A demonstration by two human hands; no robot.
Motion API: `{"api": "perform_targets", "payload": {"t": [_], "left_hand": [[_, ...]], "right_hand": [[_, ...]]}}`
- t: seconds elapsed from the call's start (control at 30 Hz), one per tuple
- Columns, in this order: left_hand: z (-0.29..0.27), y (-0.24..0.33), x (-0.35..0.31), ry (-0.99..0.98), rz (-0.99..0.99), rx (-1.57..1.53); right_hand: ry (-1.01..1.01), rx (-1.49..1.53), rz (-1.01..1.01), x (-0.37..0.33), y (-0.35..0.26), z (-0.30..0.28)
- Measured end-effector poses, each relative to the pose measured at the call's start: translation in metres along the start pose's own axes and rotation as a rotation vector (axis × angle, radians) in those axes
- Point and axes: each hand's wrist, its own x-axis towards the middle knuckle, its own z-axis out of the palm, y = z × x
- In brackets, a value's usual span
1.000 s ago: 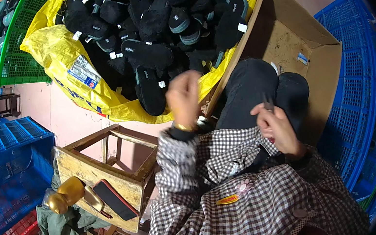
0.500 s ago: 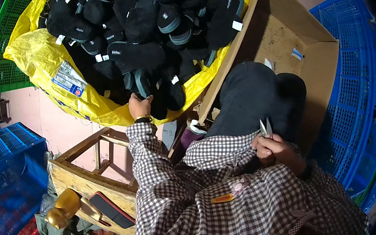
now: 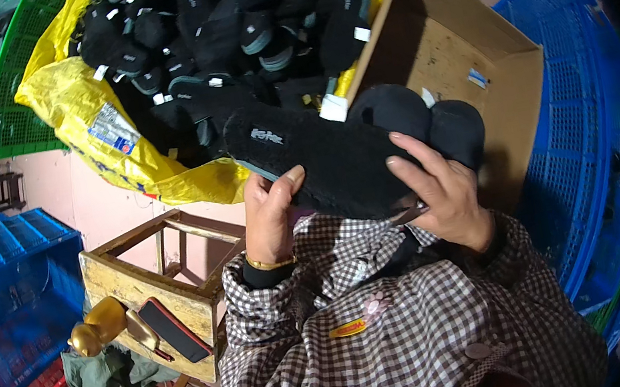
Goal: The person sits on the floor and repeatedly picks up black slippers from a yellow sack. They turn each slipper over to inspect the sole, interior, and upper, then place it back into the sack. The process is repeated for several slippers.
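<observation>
"While we are going from the left, what is the wooden stool (image 3: 108, 278) carrying?"

"A gold object (image 3: 103, 321) is sitting over its lower left edge, and a dark phone (image 3: 173, 328) is lying near its lower right corner."

"Past that?"

"A yellow bag (image 3: 56, 100) is holding a heap of black slippers (image 3: 224, 33)."

"And how are the hands working?"

"The left hand (image 3: 268, 210) is clamping the left end of one black slipper (image 3: 325, 159), thumb on top. That one is lying between both hands, in front of the bag's lower right edge. The right hand (image 3: 449, 200) is spreading its fingers over the other end; whether it is gripping from below, I cannot tell."

"How far along is this looking?"

"Early, I am judging: one is out of the heap, a white tag (image 3: 334, 107), seemingly its own, is showing at its upper edge, and many more are lying in the bag."

"Farthest right?"

"A cardboard box (image 3: 516, 112) is standing beside blue crates (image 3: 570, 95)."
</observation>
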Motion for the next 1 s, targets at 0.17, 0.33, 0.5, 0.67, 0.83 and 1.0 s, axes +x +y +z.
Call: {"api": "perform_targets", "payload": {"t": [0.17,0.33,0.5,0.67,0.83,1.0], "left_hand": [[0.022,-0.008,-0.015,-0.251,-0.230,-0.147],[0.040,-0.006,-0.033,-0.147,-0.094,0.313],[0.050,-0.002,-0.035,-0.251,0.572,0.948],[0.080,-0.012,-0.023,-0.697,0.624,1.145],[0.098,-0.033,-0.025,-0.898,0.274,0.982],[0.100,-0.050,-0.021,-0.894,0.169,0.936]], "right_hand": [[-0.023,0.130,0.116,-0.031,0.023,-0.016],[-0.134,0.517,0.482,-0.084,0.037,-0.024],[-0.128,0.879,0.977,-0.110,0.037,-0.041],[-0.282,0.946,0.848,-0.113,0.036,-0.054],[-0.303,0.918,0.713,-0.120,0.028,-0.055],[-0.261,0.811,0.703,-0.142,0.032,-0.039]]}}
